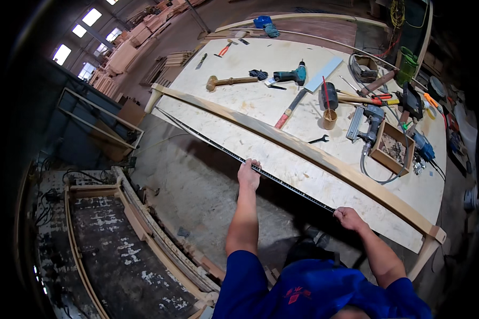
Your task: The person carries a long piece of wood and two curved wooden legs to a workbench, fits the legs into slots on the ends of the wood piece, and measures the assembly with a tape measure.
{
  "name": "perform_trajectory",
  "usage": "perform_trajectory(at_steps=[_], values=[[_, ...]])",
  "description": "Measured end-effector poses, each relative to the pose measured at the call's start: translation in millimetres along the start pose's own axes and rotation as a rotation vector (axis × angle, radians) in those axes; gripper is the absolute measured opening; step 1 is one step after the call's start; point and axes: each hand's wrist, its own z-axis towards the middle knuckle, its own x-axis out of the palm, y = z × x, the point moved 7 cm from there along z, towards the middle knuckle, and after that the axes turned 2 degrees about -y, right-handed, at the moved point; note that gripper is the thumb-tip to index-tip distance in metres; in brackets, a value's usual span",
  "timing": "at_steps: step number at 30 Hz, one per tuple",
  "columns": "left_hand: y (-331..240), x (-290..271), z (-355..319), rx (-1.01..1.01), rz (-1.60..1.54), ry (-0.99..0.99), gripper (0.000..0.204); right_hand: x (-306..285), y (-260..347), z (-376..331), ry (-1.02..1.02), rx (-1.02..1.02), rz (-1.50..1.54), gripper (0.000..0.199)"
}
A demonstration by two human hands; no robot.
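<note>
A long, narrow dark strip (295, 190) with fine pale marks along it runs slantwise by the near edge of the pale worktable (191, 114). Whether it is a measuring tape or a toothed blade I cannot tell. My left hand (249, 174) is closed round its middle stretch. At its near right end my right hand (349, 218) is closed, gripping the tip with the fingers curled. Beyond the strip, roughly parallel to it, a long wooden rail (282, 141) lies across the table, with a short leg-like piece at each end.
On the table are a mallet (231, 82), a cordless drill (291, 74), an open-end wrench (319, 139), a nail gun (371, 123) with its hose, and a wooden box (393, 148) of small parts. A curved wooden frame (123, 204) stands on the left. Lumber stacks (123, 56) fill the back.
</note>
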Motion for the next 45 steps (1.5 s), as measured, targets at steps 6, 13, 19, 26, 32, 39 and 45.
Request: perform_trajectory(at_steps=[6,13,19,26,32,39,45], values=[[-43,-43,6,-0.032,0.056,-0.131,0.008,28,28,24,0.086,-0.04,-0.008,0.029],[-77,-72,48,-0.129,0.078,-0.033,0.005,30,87,72,0.11,-0.061,-0.113,0.027],[-126,-90,94,-0.149,-0.018,0.02,0.007,67,110,138,0.125,0.042,-0.075,0.03],[-96,-91,50,-0.45,0.238,0.132,0.026,139,217,232,0.149,-0.13,-0.038,0.033],[-144,-124,55,-0.583,0.562,0.244,0.048,188,282,316,0.17,0.1,0.16,0.028],[-334,-134,181,-0.37,0.636,0.058,0.03,155,342,416,0.02,-0.019,0.1,0.037],[-463,-300,340,-0.412,0.696,-0.093,0.033,175,379,485,-0.293,0.06,0.448,0.029]])
